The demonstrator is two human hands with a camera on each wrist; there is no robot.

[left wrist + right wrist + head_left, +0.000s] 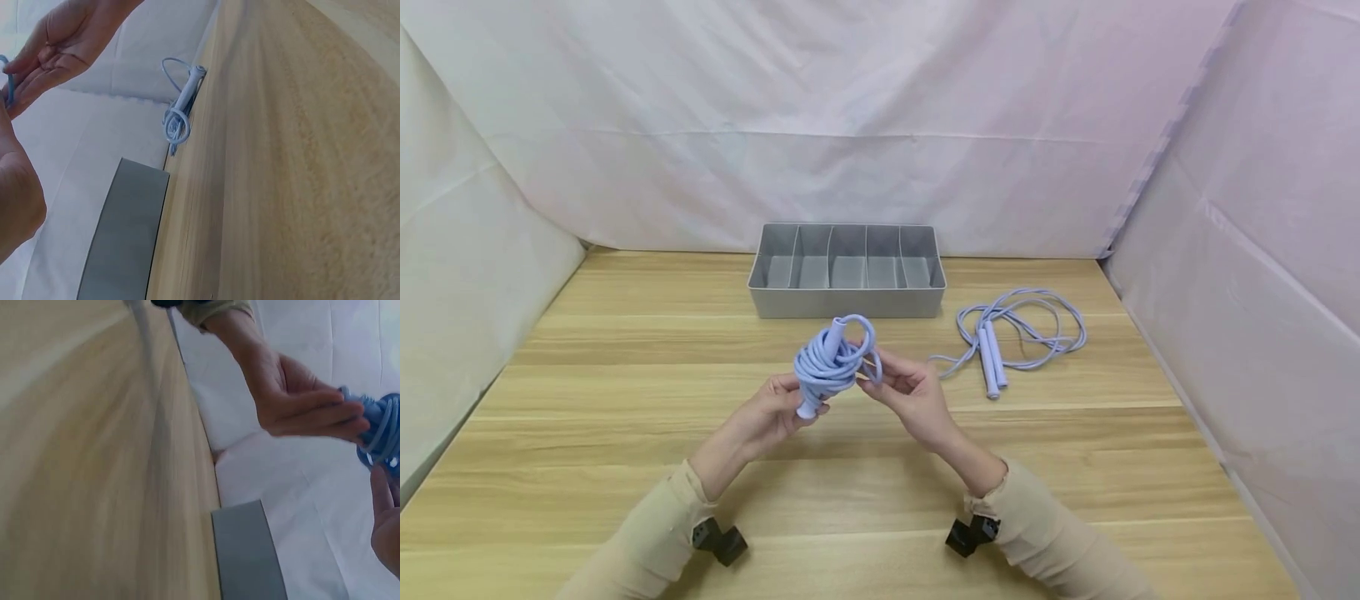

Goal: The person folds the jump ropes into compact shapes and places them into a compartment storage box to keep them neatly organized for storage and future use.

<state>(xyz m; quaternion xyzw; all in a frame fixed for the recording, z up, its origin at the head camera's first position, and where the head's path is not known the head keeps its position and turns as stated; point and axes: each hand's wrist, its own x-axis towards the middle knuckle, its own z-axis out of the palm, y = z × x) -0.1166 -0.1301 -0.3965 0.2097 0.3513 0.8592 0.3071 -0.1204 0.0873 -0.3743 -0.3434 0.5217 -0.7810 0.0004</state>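
Observation:
A light blue jump rope (824,367), its cord wound in a bundle about its handles, is held up above the table. My left hand (772,410) grips the bundle by its lower left side, fingers behind it, as the right wrist view also shows. At the bundle's right, my right hand (913,400) pinches a loose loop of the cord between thumb and fingers. A second light blue jump rope (991,360) lies on the table to the right, its two handles side by side and its cord in loose loops.
Behind the hands stands a grey organizer box (848,302) with several compartments side by side. The wooden table (625,375) is bordered by white cloth (880,125) at the back and both sides.

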